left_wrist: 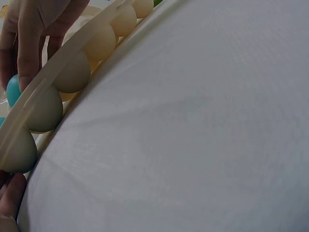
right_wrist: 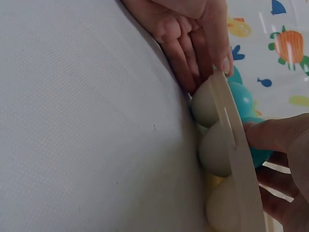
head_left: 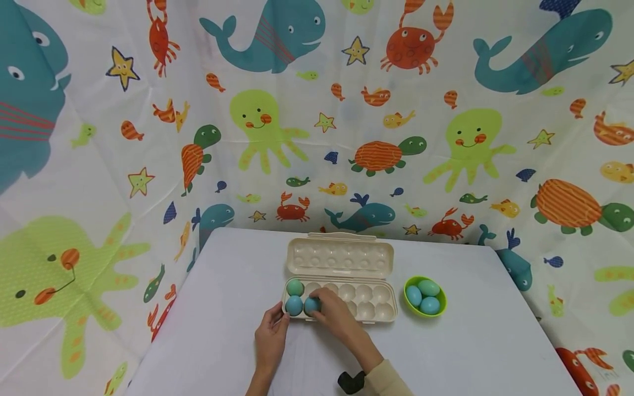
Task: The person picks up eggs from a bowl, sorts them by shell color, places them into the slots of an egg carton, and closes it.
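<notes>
A beige egg carton [head_left: 365, 311] lies on the white table, its lid [head_left: 342, 258] folded back. At its left end, the left hand [head_left: 270, 335] holds the corner, thumb on the rim and fingers against the outer side, as the right wrist view shows. The right hand [head_left: 343, 319] pinches a blue egg [head_left: 311, 306] with thumb and fingers at the second cup of the near row. Beside it a blue egg [head_left: 294, 306] sits in the near-left cup. Behind that one, a green egg [head_left: 294, 286] fills the far-left cup.
To the carton's right stands a lime-green bowl [head_left: 442, 308] with one green egg [head_left: 428, 287] and two blue eggs [head_left: 430, 306]. A black object [head_left: 350, 382] is near the right wrist. Behind the table hangs a sea-animal print cloth [head_left: 317, 187].
</notes>
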Demonstrator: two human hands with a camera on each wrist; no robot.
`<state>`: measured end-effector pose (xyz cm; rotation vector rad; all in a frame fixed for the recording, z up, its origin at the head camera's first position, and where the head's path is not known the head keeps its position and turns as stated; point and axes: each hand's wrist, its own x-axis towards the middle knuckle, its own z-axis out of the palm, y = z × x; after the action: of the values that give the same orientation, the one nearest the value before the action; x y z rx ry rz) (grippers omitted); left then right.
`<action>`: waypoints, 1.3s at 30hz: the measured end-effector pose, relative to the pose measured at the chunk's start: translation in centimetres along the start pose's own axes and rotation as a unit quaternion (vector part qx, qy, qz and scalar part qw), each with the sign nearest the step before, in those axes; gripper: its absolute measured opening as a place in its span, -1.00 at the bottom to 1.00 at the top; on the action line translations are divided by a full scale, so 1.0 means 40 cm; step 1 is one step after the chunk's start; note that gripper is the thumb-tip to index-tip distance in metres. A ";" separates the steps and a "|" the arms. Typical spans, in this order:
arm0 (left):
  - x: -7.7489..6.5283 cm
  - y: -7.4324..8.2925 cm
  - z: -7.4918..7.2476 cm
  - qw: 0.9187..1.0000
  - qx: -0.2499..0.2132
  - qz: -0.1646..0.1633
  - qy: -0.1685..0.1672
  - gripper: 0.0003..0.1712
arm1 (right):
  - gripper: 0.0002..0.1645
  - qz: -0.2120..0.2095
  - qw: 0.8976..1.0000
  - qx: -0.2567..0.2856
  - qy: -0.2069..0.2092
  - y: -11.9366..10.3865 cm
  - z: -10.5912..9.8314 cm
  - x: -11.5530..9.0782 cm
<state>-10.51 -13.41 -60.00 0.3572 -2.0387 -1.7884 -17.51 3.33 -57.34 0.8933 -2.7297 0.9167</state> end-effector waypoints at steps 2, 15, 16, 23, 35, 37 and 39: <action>-0.001 0.003 0.000 1.000 0.002 -0.001 0.000 -0.61 | -0.60 -0.003 1.000 0.001 0.001 0.001 0.002 0.000; -0.006 0.016 -0.001 1.000 0.015 -0.002 0.002 -0.62 | -0.60 0.001 1.000 0.001 -0.019 0.002 -0.001 0.004; -0.007 0.017 -0.001 1.000 0.013 -0.001 0.001 -0.62 | -0.60 0.004 1.000 0.002 -0.021 0.002 -0.002 0.004; -0.004 0.005 0.003 1.000 0.016 -0.002 0.005 -0.63 | -0.59 0.019 0.999 0.001 -0.042 -0.003 -0.010 0.007; 0.017 -0.093 0.014 1.000 0.015 -0.001 0.013 -0.61 | -0.58 0.012 0.998 0.007 -0.055 -0.002 -0.014 0.005; 0.017 -0.095 0.013 1.000 0.012 0.004 0.013 -0.61 | -0.58 0.013 0.998 0.005 -0.053 0.000 -0.012 0.004; 0.016 -0.095 0.014 1.000 0.012 0.007 0.014 -0.61 | -0.57 0.019 0.998 0.003 -0.052 0.000 -0.013 0.003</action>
<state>-11.58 -13.76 -63.71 0.3718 -2.0407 -1.7411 -17.64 3.60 -56.88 0.9189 -2.8428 0.9115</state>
